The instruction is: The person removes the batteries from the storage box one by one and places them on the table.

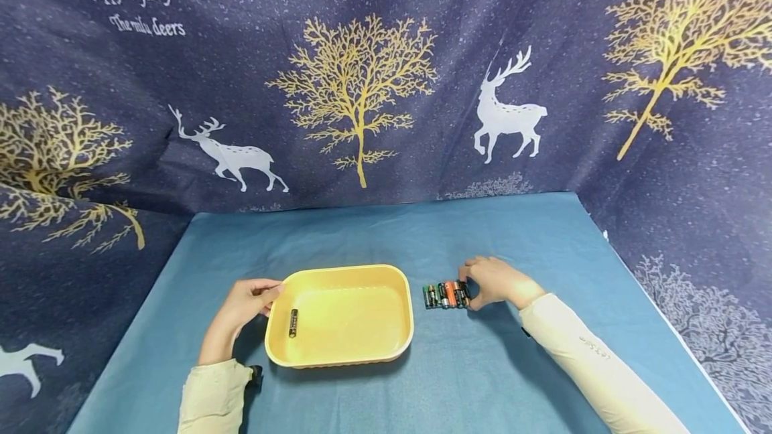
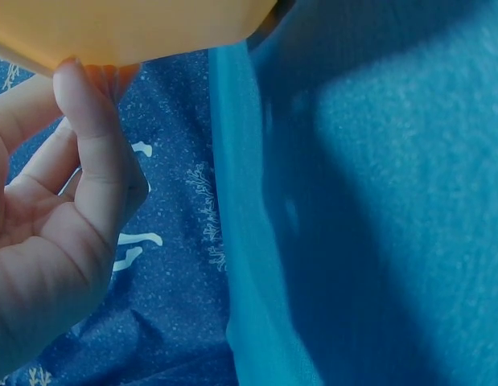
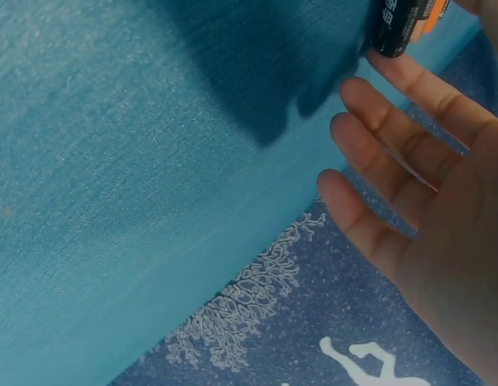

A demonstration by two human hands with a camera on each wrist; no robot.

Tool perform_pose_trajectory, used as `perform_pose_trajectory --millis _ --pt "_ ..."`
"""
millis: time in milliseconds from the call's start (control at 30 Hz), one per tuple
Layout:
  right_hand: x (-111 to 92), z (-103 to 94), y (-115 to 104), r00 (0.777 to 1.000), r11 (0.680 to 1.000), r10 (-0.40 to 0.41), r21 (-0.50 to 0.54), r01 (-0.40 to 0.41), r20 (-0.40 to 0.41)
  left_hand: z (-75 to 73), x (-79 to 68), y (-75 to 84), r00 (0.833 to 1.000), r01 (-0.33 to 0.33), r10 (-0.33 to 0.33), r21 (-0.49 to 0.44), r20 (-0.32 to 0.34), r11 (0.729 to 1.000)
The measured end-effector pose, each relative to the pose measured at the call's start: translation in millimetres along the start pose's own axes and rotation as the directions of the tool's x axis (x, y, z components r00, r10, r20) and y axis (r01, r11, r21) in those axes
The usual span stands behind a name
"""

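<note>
A yellow plastic basin (image 1: 346,362) stands on the table, with one black battery (image 1: 293,323) lying inside near its left wall. My left hand (image 1: 246,300) pinches the basin's left rim between thumb and fingers; the left wrist view shows the thumb against the wall. To the right of the basin several batteries (image 1: 449,294), green, black and orange, lie side by side in a row. At the row's right end my right hand (image 1: 493,281) grips a black battery (image 3: 396,28) by its ends, index fingertip against one end. The other fingers of that hand are spread.
A blue cloth (image 1: 482,380) covers the table. Behind it and at the sides hangs a dark blue curtain (image 1: 398,153) printed with trees and deer.
</note>
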State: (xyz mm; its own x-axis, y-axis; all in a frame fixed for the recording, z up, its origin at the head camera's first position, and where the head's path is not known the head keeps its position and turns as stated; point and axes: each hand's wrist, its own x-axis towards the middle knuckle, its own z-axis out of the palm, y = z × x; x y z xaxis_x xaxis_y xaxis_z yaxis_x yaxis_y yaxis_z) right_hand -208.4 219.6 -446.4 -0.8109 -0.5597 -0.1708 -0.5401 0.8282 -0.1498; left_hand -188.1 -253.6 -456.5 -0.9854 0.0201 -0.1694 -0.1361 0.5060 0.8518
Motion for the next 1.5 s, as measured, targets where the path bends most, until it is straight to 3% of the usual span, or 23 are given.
perform_pose_trajectory --millis 500,733,1500 --pt "1.0 -1.4 -0.3 0.999 1.000 0.019 0.012 -0.019 0.030 -0.2 1.5 -1.3 1.000 -0.011 0.011 -0.008 -0.003 1.000" --pt "1.7 -13.1 -6.7 1.000 1.000 0.005 0.025 -0.006 0.004 -0.7 2.0 -2.0 1.000 -0.011 0.011 -0.005 -0.003 1.000" --pt "47.8 -60.8 -65.9 0.992 0.992 -0.121 0.018 0.122 -0.048 -0.7 0.9 -2.6 1.000 -0.026 0.025 -0.018 -0.009 1.000"
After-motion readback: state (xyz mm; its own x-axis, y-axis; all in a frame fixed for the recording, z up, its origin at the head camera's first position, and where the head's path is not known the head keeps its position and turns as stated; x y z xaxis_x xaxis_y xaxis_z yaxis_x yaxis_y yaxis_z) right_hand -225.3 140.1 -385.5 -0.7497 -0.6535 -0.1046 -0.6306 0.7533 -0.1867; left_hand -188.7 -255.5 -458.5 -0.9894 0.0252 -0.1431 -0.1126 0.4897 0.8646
